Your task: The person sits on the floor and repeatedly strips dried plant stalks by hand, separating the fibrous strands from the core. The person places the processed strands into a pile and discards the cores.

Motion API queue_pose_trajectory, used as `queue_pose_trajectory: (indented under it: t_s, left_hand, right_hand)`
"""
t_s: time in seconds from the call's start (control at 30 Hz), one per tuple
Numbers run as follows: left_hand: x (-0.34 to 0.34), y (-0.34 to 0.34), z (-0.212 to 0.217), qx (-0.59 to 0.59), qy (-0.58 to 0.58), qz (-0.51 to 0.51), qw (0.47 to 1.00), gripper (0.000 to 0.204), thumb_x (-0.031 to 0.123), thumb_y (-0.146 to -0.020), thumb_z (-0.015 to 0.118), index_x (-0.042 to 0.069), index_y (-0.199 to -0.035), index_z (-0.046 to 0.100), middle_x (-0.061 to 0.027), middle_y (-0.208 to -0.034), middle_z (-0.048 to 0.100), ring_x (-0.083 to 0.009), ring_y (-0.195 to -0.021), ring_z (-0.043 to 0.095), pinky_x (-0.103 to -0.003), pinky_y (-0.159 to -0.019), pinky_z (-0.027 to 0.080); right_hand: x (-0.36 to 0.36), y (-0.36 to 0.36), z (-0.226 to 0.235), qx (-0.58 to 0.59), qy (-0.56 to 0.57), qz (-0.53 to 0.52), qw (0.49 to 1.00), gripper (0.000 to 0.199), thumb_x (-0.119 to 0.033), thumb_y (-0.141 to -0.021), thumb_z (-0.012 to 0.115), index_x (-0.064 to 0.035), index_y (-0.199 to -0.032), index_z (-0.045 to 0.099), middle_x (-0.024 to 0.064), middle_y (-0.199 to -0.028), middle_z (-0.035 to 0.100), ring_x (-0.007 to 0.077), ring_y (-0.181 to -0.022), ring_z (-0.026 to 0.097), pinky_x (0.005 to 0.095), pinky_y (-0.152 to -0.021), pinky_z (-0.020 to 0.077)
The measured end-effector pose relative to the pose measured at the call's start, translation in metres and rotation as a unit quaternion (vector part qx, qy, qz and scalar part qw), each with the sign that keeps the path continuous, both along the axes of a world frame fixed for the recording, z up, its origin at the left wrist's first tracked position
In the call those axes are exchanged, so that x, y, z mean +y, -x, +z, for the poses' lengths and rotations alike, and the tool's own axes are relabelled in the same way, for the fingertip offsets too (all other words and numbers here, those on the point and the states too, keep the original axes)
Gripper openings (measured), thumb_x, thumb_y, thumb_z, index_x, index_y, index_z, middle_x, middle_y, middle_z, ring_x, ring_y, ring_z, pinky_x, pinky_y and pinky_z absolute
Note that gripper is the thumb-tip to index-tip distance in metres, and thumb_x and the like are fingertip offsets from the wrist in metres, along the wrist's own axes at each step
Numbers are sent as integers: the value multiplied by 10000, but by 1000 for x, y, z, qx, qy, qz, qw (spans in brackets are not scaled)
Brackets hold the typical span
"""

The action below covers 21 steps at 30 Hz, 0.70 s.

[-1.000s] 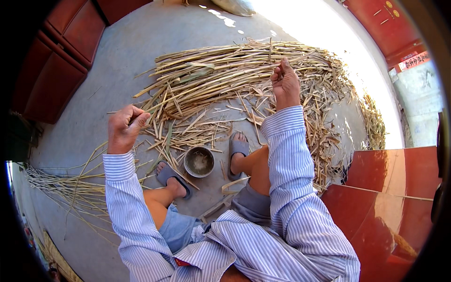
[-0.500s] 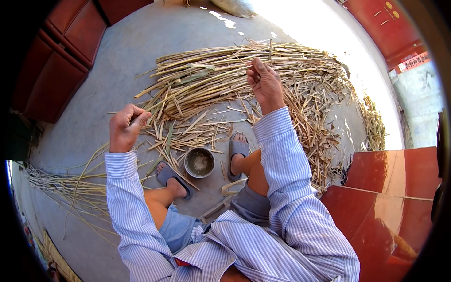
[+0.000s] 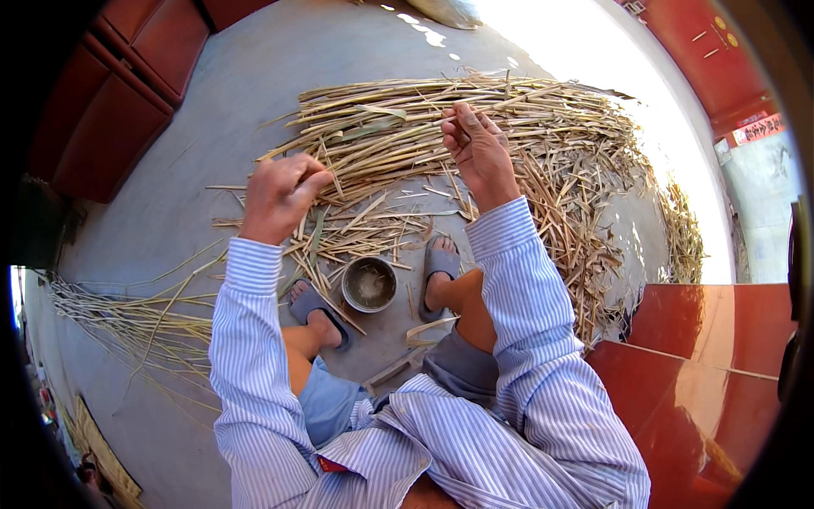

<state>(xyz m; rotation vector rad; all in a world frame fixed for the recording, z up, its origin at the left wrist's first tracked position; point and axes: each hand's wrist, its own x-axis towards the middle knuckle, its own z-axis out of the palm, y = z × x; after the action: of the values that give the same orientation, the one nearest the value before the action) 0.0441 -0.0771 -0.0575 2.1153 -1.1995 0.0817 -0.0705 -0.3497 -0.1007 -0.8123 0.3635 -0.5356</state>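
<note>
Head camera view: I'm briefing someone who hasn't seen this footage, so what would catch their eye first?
The big heap of dry split stalks spread over the grey floor ahead of the seated person. Both hands are raised over it, the left hand closed on a thin strip, the right hand pinching another. Between the sandalled feet stands a small round bowl.

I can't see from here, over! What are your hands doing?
Left hand fisted on thin strip. Right hand raised, fingers pinching above the straw pile. Small bowl between feet.
</note>
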Motion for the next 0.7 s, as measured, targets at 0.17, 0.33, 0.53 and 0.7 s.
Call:
queue_pose_trajectory:
  t_s: [0.17, 0.33, 0.53, 0.7]
  left_hand:
    - [-40, 11, -5, -40, 26, 16, 999, 182, 228, -848, 670, 52, -802, 671, -84, -714, 645, -260, -655, 597, -361, -632, 408]
    - [-56, 13, -9, -81, 59, 24, 995, 178, 215, -844, 681, 40, -811, 670, -101, -707, 642, -270, -642, 603, -368, -594, 448]
    - [-55, 13, -10, 88, 76, 61, 991, 226, 263, -843, 702, 49, -790, 651, -94, -656, 620, -232, -546, 576, -349, -498, 418]
    - [-47, 4, -1, 173, 67, 20, 982, 216, 243, -857, 695, 43, -793, 645, -82, -641, 601, -181, -517, 524, -315, -496, 397]
  right_hand:
    - [28, -8, 8, -1, -10, 19, 1000, 183, -198, -914, 658, -38, -995, 625, 68, -859, 679, 131, -733, 673, 214, -598, 571]
    - [23, -9, 3, 59, -5, -18, 998, 208, -220, -890, 694, -43, -981, 633, 61, -849, 681, 139, -733, 678, 201, -576, 554]
    - [20, -8, 9, 46, 41, 21, 998, 188, -212, -902, 679, -41, -971, 644, 57, -872, 690, 137, -780, 682, 210, -620, 553]
    - [16, -5, 13, -41, 69, 70, 994, 186, -178, -932, 631, -29, -1044, 631, 94, -964, 691, 161, -836, 684, 236, -686, 551]
